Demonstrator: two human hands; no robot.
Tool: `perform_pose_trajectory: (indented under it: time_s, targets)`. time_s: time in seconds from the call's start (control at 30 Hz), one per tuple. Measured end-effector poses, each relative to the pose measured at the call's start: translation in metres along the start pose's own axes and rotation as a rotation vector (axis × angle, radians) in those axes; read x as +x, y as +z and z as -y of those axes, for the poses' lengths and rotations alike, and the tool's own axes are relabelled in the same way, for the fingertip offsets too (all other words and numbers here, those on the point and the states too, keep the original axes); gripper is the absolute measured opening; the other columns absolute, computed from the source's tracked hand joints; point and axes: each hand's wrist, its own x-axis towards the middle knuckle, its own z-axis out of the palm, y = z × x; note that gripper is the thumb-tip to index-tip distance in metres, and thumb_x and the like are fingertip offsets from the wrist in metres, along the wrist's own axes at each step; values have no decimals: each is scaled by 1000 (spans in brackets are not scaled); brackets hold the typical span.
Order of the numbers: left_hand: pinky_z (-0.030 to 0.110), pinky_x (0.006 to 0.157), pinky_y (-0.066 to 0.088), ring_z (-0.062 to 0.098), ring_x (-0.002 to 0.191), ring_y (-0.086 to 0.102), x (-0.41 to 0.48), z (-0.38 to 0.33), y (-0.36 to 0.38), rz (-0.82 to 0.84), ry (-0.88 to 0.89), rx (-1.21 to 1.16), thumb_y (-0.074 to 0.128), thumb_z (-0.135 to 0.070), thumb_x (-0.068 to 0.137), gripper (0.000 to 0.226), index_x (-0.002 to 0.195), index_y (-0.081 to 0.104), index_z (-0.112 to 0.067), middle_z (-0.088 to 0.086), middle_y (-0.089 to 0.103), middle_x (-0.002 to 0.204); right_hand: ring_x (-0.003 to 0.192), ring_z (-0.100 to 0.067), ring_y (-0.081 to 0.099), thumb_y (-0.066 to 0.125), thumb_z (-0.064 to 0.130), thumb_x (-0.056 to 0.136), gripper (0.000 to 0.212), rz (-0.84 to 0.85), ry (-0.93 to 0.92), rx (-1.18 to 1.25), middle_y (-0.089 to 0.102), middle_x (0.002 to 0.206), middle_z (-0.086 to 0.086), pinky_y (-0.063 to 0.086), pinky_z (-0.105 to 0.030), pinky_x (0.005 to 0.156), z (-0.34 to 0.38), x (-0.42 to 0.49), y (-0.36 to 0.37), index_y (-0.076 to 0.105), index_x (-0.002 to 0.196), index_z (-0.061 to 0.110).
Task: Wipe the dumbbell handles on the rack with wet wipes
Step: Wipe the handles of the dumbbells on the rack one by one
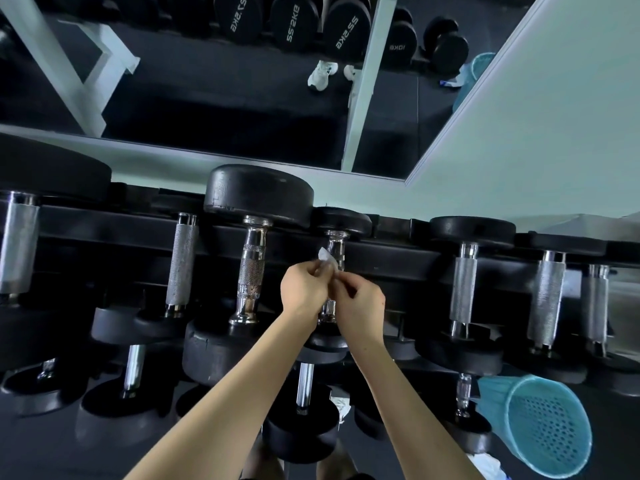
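Two bare arms reach up — left hand (303, 289) and right hand (360, 303) both pinch one small wet wipe (327, 258), which might tear or drop onto the dumbbell handle (334, 247).

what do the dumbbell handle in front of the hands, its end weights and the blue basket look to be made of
Dumbbell handle: polished, chrome-like metal, with mirror glints; the hands hide most of it.
End weights: matte black, probably rubber-coated; dull and almost glint-free.
Blue basket: likely moulded plastic, with an even teal colour and a regular grid of holes.
Wipe between both hands: thin, soft white sheet, crumpled.
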Motion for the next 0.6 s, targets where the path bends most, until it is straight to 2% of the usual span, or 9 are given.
perform_pose_trajectory:
  time_s: [0.07, 0.17, 0.23, 0.3, 0.37, 0.47, 0.5, 0.6]
  targets:
    - [23, 67, 51, 17, 71, 64, 3, -1, 2, -17, -51, -135, 59, -16, 91, 13, 95, 69, -9, 6, 68, 77, 75, -10, 64, 63, 24, 88, 11, -72, -9, -44, 69, 77, 9, 52, -28, 72, 1, 8, -1, 73, 92, 19]
    - [12, 52, 46, 3, 54, 61, 10, -5, 7, -45, -85, -211, 59, -16, 92, 9, 89, 67, -15, -6, 65, 57, 71, -6, 56, 73, 41, 78, 26, -183, 45, -55, 60, 74, 13, 44, -21, 64, 6, 24, -3, 63, 85, 18]
    - [11, 47, 45, -1, 43, 57, 17, -8, 11, -46, -105, -300, 58, -14, 93, 13, 93, 69, -7, -7, 62, 47, 71, -10, 58, 72, 40, 79, 27, -150, 53, -51, 61, 73, 10, 42, -22, 62, 9, 32, -1, 64, 82, 15]
    - [10, 48, 47, 1, 42, 57, 25, -10, 11, -22, -113, -351, 56, -12, 94, 20, 104, 66, 2, -1, 63, 55, 72, -11, 59, 69, 37, 81, 23, -126, 55, -66, 63, 73, 8, 42, -23, 61, 10, 36, 2, 65, 80, 15]
    - [9, 51, 48, 1, 46, 59, 28, -11, 8, 22, -78, -306, 55, -13, 95, 25, 110, 64, 4, 3, 63, 67, 71, -11, 59, 69, 38, 82, 21, -126, 91, -47, 62, 72, 10, 43, -24, 59, 8, 36, 3, 64, 80, 18]
    - [11, 63, 48, 7, 68, 63, 25, -5, 1, 59, 6, -52, 58, -24, 93, 31, 118, 63, -7, 3, 66, 82, 70, -12, 61, 70, 41, 80, 25, -109, 176, 66, 64, 74, 6, 49, -30, 65, -3, 28, 4, 62, 80, 18]
    - [13, 65, 47, 8, 71, 63, 24, -3, -2, 59, 37, 31, 60, -28, 91, 30, 115, 66, -11, 2, 67, 81, 70, -11, 61, 72, 37, 80, 22, -101, 199, 138, 65, 76, 5, 50, -28, 65, -6, 25, 4, 62, 81, 17]
    - [10, 55, 45, 2, 56, 58, 31, -5, -2, 57, 58, 109, 63, -33, 88, 19, 90, 71, -16, -5, 64, 63, 72, -9, 64, 73, 22, 82, 15, -26, 251, 353, 69, 81, 1, 47, -12, 58, -5, 25, -2, 65, 90, 13]
